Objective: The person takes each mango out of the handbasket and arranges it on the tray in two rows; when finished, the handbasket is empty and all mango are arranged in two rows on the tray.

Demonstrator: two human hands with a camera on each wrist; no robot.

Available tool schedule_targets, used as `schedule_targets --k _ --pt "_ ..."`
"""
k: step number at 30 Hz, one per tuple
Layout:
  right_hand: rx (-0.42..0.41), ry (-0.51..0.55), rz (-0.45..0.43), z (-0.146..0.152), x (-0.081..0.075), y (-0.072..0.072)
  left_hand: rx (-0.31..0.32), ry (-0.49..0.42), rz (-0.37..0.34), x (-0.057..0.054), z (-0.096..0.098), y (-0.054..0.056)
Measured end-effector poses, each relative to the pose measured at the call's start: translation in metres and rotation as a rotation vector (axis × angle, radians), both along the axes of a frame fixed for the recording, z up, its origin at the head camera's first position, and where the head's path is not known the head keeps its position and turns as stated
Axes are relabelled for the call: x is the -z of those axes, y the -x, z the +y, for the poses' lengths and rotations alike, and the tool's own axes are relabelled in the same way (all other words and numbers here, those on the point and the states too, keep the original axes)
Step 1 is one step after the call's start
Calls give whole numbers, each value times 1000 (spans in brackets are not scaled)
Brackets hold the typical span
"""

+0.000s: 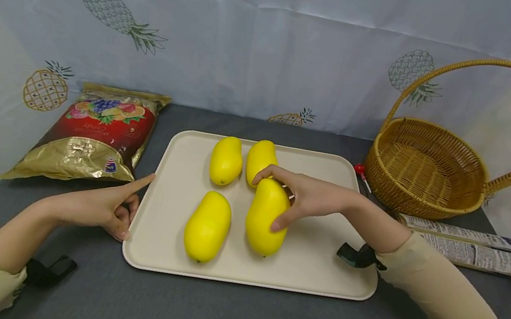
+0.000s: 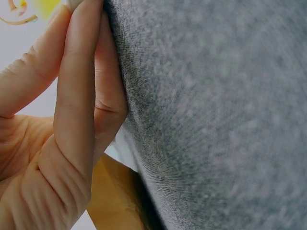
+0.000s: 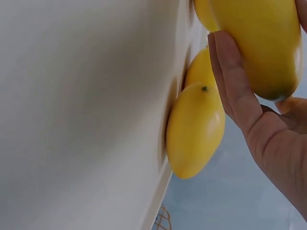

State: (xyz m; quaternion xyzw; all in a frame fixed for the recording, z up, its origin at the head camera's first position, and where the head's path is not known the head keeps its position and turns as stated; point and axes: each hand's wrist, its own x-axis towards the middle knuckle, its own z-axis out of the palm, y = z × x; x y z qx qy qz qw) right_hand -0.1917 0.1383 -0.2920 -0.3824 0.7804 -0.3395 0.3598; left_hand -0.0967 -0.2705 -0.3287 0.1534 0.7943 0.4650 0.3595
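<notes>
My right hand grips a yellow mango from above, fingers on its far end and thumb on its near right side. In the right wrist view that mango is between the thumb and fingers, over the tray. Three more mangoes are on the cream tray: one at front left, one at back left, and one just behind my right fingers. With thumb and fingers, my left hand pinches the tray's left rim; the left wrist view shows the fingertips at the pale edge.
A red and gold candy bag lies left of the tray. At the right stands a wicker basket with a tall handle, beside a red-ended stick. Newsprint-patterned packaging lies under the right forearm's far side on the grey tablecloth.
</notes>
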Motion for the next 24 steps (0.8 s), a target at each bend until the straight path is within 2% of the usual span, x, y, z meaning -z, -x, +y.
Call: schedule_targets --k 13,24 --pt "-12 -57 9 -5 12 -7 0 -3 -1 -1 1 0" --pt "18 -61 -6 -8 17 -12 1 -2 -4 -1 1 0"
